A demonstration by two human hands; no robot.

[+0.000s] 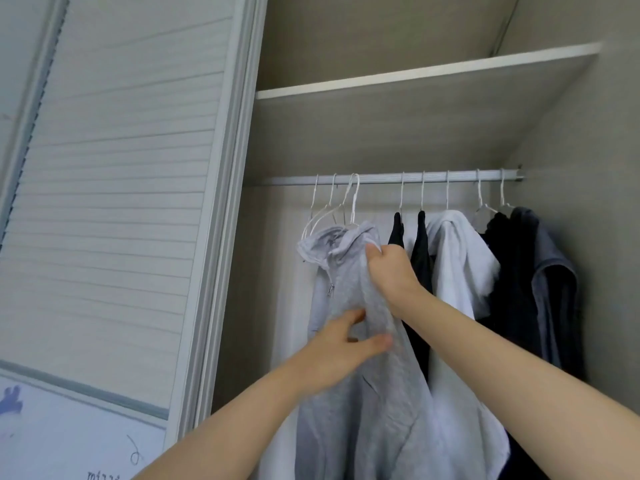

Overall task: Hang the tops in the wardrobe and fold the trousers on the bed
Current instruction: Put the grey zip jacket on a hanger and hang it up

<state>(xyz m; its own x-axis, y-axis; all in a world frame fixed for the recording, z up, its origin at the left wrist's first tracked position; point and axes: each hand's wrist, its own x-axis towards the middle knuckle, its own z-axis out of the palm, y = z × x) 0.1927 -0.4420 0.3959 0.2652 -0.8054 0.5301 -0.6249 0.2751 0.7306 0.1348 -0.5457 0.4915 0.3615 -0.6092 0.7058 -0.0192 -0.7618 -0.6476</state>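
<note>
A light grey zip hoodie (349, 403) hangs from a white hanger (354, 202) on the wardrobe rail (381, 177), left of the other clothes. My right hand (391, 268) is closed on the hoodie's fabric at the shoulder, just below the hood. My left hand (343, 344) pinches a fold of the same hoodie lower down, thumb and fingers on the cloth. Right of it hang two black tops (419, 261), a white hooded top (460, 265), another black top (509, 271) and a dark grey one (554, 282). No trousers or bed are in view.
Two bare white hangers (320, 209) hang at the rail's left end. A shelf (415, 72) runs above the rail. The louvred sliding door (121, 202) stands at the left, with a white panel (52, 438) below it.
</note>
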